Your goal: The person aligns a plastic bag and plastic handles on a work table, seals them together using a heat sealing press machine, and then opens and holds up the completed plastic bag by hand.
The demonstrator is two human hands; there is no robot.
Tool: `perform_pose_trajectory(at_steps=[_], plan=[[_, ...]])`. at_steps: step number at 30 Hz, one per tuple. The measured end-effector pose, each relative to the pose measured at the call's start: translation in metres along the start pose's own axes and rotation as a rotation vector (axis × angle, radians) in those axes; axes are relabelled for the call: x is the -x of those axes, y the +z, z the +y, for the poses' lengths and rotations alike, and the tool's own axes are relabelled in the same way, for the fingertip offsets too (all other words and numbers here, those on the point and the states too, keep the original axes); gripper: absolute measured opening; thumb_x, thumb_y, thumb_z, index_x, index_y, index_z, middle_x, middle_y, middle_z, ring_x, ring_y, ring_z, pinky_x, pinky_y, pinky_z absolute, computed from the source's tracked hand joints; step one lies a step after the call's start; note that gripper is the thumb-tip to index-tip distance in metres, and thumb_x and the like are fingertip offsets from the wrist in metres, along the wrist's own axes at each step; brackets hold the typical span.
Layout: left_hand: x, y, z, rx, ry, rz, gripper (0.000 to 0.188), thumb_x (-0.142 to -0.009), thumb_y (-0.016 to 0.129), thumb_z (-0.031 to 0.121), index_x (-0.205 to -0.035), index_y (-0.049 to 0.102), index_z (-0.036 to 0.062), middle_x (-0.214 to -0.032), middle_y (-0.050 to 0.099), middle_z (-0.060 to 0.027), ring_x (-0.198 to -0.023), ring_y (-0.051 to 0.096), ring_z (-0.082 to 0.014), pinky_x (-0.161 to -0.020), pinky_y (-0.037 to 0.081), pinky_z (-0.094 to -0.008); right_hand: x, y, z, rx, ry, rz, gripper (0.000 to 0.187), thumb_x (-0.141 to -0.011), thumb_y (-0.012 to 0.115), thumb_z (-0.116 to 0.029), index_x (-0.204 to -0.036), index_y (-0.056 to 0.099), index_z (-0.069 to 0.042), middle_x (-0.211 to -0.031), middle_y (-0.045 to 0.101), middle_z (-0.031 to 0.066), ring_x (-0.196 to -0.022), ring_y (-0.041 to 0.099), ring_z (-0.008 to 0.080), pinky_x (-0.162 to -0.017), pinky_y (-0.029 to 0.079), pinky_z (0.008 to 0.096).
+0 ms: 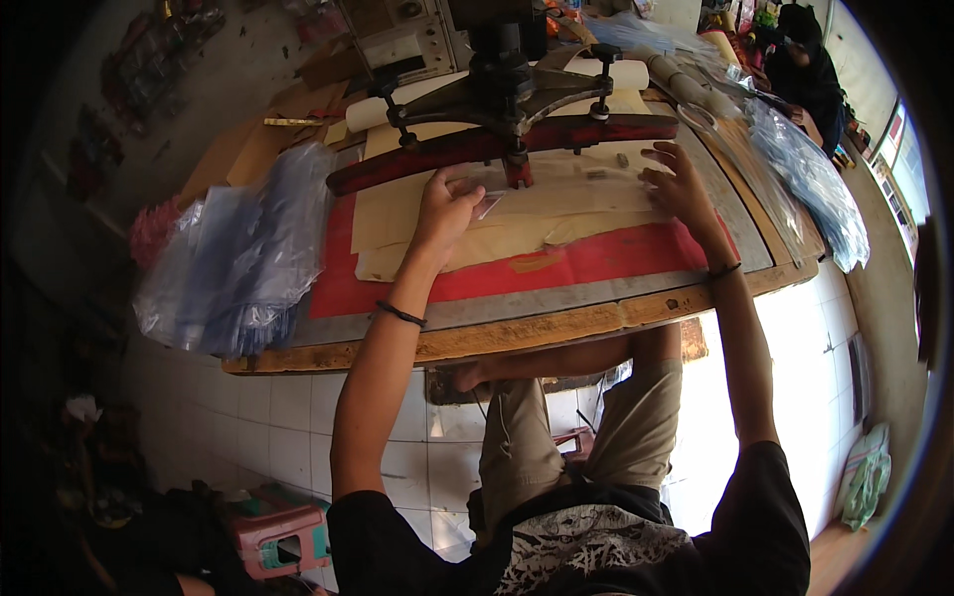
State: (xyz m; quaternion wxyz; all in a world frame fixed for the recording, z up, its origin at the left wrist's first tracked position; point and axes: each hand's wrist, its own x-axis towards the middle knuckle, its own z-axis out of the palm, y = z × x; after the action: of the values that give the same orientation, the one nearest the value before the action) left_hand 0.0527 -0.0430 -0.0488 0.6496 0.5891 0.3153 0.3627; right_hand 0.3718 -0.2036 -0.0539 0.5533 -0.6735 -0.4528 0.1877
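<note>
My left hand [449,206] is closed, thumb against forefinger, on a clear plastic sheet [488,206] whose glinting corner shows beside the fingertips. To the right, my right hand [681,189] hovers at the far side of the work surface with its fingers bent and apart; whether it touches the transparent film is hard to see. Between the hands lies a cream-coloured sheet [457,256] with a wrinkled near edge, over a red sheet [586,266]. Just beyond my hands, a dark red pressing bar [417,159] hangs from a black metal machine arm [497,94].
A thick stack of clear plastic sleeves [238,248] droops over the table's left end. More clear plastic [810,189] lies at the right edge. The wooden table edge [537,333] runs before my knees. A control box [402,35] stands behind; another person [795,65] is far right.
</note>
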Motion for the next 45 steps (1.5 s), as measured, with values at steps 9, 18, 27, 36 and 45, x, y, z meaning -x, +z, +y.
perform_pose_trajectory(at_steps=[9, 18, 27, 36, 45], plan=[[-0.002, -0.010, 0.003, -0.183, 0.074, 0.178, 0.050, -0.091, 0.065, 0.001, -0.135, 0.044, -0.0086, -0.123, 0.058, -0.0183, -0.107, 0.063, -0.0220, -0.086, 0.057, -0.0283, -0.002, -0.012, 0.001, 0.026, -0.096, -0.211, 0.064, -0.085, 0.074, -0.012, -0.142, 0.046, -0.005, -0.137, 0.055, 0.0181, -0.103, 0.067, 0.0219, -0.083, 0.055, 0.0318], [-0.005, -0.050, -0.011, -0.872, 0.410, 0.087, 0.043, -0.087, 0.073, 0.034, -0.116, 0.070, 0.0028, -0.126, 0.060, -0.0211, -0.107, 0.061, -0.0291, -0.093, 0.050, -0.0382, -0.025, 0.022, -0.023, 0.381, -0.091, -0.066, 0.037, -0.083, 0.074, -0.026, -0.113, 0.072, -0.004, -0.106, 0.072, 0.0185, -0.090, 0.071, 0.0223, -0.080, 0.054, 0.0358], [0.023, -0.031, 0.007, -1.471, 0.520, -0.164, 0.080, -0.089, 0.058, 0.060, -0.149, 0.040, 0.0109, -0.156, 0.034, -0.0145, -0.144, 0.029, -0.0301, -0.119, 0.018, -0.0515, 0.004, 0.017, -0.017, 0.801, -0.472, -0.217, 0.065, -0.086, 0.069, -0.045, -0.138, 0.054, -0.008, -0.146, 0.042, 0.0245, -0.136, 0.038, 0.0409, -0.111, 0.033, 0.0486], [0.014, -0.028, 0.003, -1.459, 0.447, -0.144, 0.074, -0.094, 0.047, 0.062, -0.148, 0.041, 0.0111, -0.154, 0.037, -0.0153, -0.143, 0.034, -0.0329, -0.118, 0.021, -0.0531, -0.008, 0.025, -0.018, 0.934, -0.345, -0.339, 0.078, -0.087, 0.065, -0.054, -0.150, 0.039, -0.016, -0.157, 0.026, 0.0242, -0.144, 0.023, 0.0447, -0.115, 0.024, 0.0564], [0.021, -0.016, 0.006, -1.469, 0.351, -0.112, 0.063, -0.100, 0.044, 0.051, -0.148, 0.040, 0.0096, -0.156, 0.034, -0.0175, -0.144, 0.031, -0.0362, -0.115, 0.025, -0.0519, -0.028, -0.057, -0.023, 0.229, -0.259, -0.196, 0.044, -0.095, 0.062, -0.042, -0.102, 0.071, 0.000, -0.089, 0.073, 0.0081, -0.074, 0.067, 0.0129, -0.070, 0.052, 0.0272]])
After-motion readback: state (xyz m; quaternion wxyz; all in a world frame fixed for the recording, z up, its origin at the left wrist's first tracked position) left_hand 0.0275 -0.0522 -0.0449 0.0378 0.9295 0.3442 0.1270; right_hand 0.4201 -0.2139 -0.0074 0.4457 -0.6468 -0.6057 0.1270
